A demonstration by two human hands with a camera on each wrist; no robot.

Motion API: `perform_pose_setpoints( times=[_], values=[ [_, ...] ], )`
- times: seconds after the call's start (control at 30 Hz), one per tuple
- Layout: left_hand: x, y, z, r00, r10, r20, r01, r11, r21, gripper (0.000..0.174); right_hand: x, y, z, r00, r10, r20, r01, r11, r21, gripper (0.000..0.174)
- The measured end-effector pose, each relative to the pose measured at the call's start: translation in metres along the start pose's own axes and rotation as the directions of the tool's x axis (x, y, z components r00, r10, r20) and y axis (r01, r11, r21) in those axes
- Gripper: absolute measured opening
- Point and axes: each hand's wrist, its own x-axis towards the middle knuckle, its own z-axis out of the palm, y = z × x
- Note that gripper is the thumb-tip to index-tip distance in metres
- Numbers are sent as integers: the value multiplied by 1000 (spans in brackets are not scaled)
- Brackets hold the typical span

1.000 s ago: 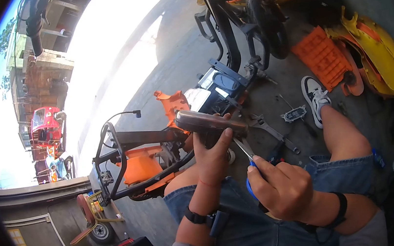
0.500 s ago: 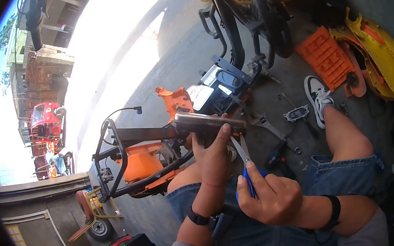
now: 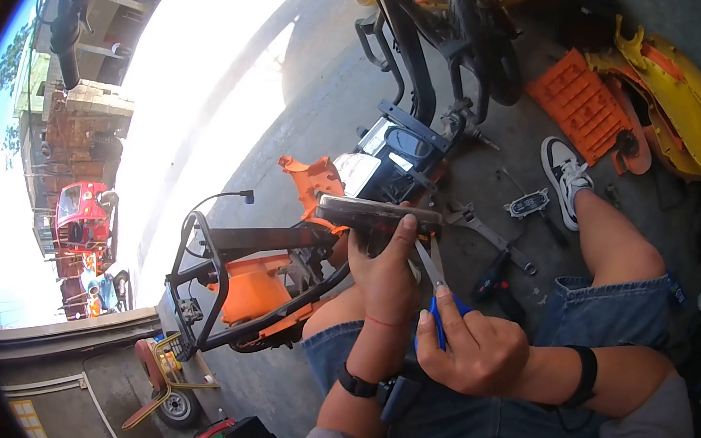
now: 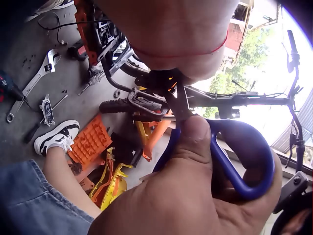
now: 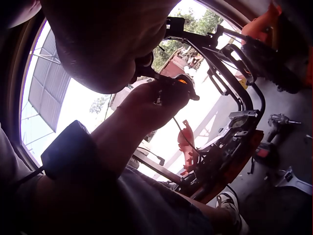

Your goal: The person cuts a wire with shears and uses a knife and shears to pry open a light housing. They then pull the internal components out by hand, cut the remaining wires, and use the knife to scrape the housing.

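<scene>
My left hand (image 3: 383,281) grips a dark oblong part (image 3: 372,212) with a glossy upper face, thumb along its near edge. It looks like a lamp housing; its exact kind is unclear. My right hand (image 3: 476,352) holds scissors (image 4: 259,134) by their blue handles, the index finger stretched along them toward the pivot. In the head view the metal blades stand apart, tips up at the underside of the part's right end. A small orange spot (image 5: 183,81) shows at that end in the right wrist view. The left wrist view hides most of the part behind my wrist.
Ahead stands a stripped black scooter frame (image 3: 404,46). An adjustable wrench (image 3: 488,233), a cordless drill (image 3: 495,289) and a display unit (image 3: 527,203) lie on the floor. Orange (image 3: 586,102) and yellow panels (image 3: 689,125) lie to the right, past my shoe (image 3: 566,171).
My right hand has shifted left and slightly down, and the scissor blades have spread apart. The part in my left hand has tilted back and forth a little.
</scene>
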Motion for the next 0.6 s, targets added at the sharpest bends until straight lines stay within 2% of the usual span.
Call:
perform_pose_setpoints(
  times=[0.07,0.23,0.37,0.43,0.6],
  values=[
    [0,1,2,1000,10,10,-11,1000,10,37,0,3,-1,1000,5,-1,-5,1000,-5,10],
    [0,7,3,998,45,54,-48,997,59,40,4,17,-12,984,177,9,-176,964,197,20],
    [-1,8,4,997,58,57,-60,998,36,40,6,20,-19,976,204,70,-215,940,264,26],
    [2,7,0,999,28,47,-27,999,-22,41,7,17,-18,960,270,77,-280,908,312,26],
    [3,5,-4,998,25,52,-24,1000,-8,44,5,5,-15,983,156,93,-174,958,229,27]
  ],
)
